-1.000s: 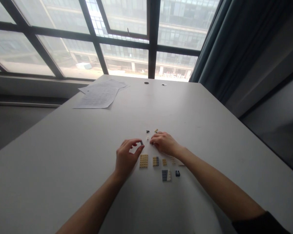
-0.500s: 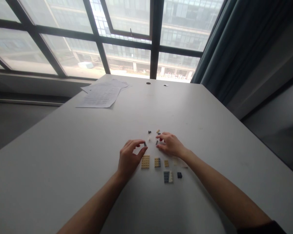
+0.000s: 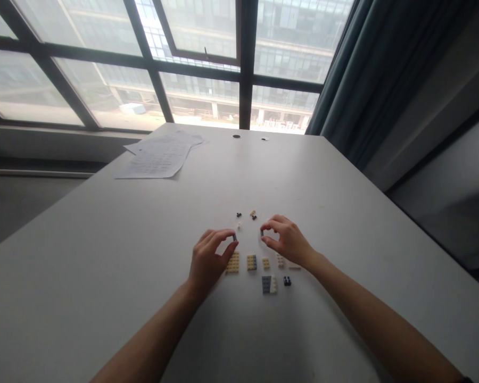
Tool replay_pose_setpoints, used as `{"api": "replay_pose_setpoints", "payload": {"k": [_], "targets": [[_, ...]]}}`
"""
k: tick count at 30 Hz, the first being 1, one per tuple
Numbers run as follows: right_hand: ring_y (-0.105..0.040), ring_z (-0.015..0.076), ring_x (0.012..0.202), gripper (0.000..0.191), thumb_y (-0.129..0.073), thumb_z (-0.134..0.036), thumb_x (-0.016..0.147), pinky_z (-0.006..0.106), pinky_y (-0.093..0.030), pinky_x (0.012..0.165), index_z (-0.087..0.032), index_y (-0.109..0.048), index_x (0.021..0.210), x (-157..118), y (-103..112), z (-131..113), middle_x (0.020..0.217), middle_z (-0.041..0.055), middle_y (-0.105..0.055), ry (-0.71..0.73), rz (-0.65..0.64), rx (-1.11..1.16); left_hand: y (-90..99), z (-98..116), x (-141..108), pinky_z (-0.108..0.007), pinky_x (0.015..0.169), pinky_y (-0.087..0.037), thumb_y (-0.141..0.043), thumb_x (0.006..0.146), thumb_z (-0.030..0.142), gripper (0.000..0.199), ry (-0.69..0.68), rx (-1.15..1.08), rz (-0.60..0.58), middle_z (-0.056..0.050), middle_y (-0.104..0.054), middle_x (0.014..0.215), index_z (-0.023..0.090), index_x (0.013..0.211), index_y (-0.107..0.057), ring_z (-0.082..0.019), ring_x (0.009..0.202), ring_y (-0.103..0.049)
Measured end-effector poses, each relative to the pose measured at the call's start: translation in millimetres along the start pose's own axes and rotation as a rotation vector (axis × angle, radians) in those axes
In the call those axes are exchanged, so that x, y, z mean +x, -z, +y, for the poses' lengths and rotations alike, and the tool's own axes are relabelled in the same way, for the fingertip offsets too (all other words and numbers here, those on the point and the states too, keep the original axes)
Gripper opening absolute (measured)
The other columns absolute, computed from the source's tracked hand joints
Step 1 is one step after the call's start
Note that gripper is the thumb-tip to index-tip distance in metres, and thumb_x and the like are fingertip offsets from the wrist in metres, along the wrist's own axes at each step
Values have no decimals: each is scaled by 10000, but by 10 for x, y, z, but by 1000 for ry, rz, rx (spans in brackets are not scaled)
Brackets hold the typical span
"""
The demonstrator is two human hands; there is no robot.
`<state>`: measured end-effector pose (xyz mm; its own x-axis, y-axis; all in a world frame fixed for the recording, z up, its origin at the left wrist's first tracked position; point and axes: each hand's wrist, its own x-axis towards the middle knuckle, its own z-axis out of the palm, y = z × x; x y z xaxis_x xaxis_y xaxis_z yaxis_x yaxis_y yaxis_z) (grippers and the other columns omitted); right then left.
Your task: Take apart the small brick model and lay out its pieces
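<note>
Many window panes: set in dark frames along the far side; through them we see a pale building.
White counter: stretched out before us, with two round holes near its far edge.
Curtain: blue-grey, hanging in folds at our right.
Papers: a loose overlapping pile at the counter's far left, well apart from our hands.
Our left hand: grasping a small grey piece between thumb and forefinger.
Our right hand: grasping another small grey piece by thumb and fingertips, well clear of the first; we cannot tell whether either piece touches the counter.
Yellow plate: studded, just below our left thumb in view, partly overlapped by it.
Grey-and-white pair: side by side, the nearest row to us.
Yellow-and-grey block: right of the yellow plate, a little apart.
Pale block: below our right hand, near a thin pale strip.
Dark block: right of the grey-and-white pair.
Small yellow block: between the yellow-and-grey block and the pale one.
Tiny bits: black, yellow, black again and white, lying beyond our hands.
</note>
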<state>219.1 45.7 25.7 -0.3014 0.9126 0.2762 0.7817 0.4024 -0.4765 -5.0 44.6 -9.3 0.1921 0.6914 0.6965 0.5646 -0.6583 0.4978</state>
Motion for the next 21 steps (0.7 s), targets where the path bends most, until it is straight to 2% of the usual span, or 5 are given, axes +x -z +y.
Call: {"api": "replay_pose_setpoints", "payload": {"k": [4,7,10,14,21], "targets": [[-577,187,875,186,-667,-138,765,330,-470,817,-203,-651,939,-506,306,-6,923,42,-621,44,77,107,24,378,-25,-308,779,-483,-619,836,177,72,-216,-108,-71,-56,-697,944,193,906,-612,-159,815,-611],[-573,192,888,190,-657,-152,784,323,-476,803,-212,-643,964,-961,418,-13,916,44,-614,54,59,148,20,797,-174,-315,749,-438,-599,838,155,87,-337,-148,-262,-45,-693,933,198,913,-593,-159,774,-573],[-567,192,883,205,-645,-128,782,320,-476,803,-216,-636,967,-1322,396,-25,913,43,-611,39,-9,146,-43,1065,-394,-289,622,-373,-537,859,146,80,-406,-103,-468,-13,-650,772,186,790,-544,-143,651,-504],[-564,192,872,201,-626,-117,787,318,-476,794,-212,-634,963,-1543,257,-52,901,43,-615,9,-59,147,-146,1095,-589,-286,580,-338,-491,878,133,148,-410,-15,-587,-1,-592,720,185,739,-495,-145,623,-465],[-557,204,902,211,-635,-134,778,340,-466,824,-214,-642,973,-1578,67,-104,922,43,-616,-72,-95,154,-184,1016,-639,-278,614,-368,-492,890,141,135,-366,1,-656,-2,-588,772,185,763,-500,-148,671,-480]]}}
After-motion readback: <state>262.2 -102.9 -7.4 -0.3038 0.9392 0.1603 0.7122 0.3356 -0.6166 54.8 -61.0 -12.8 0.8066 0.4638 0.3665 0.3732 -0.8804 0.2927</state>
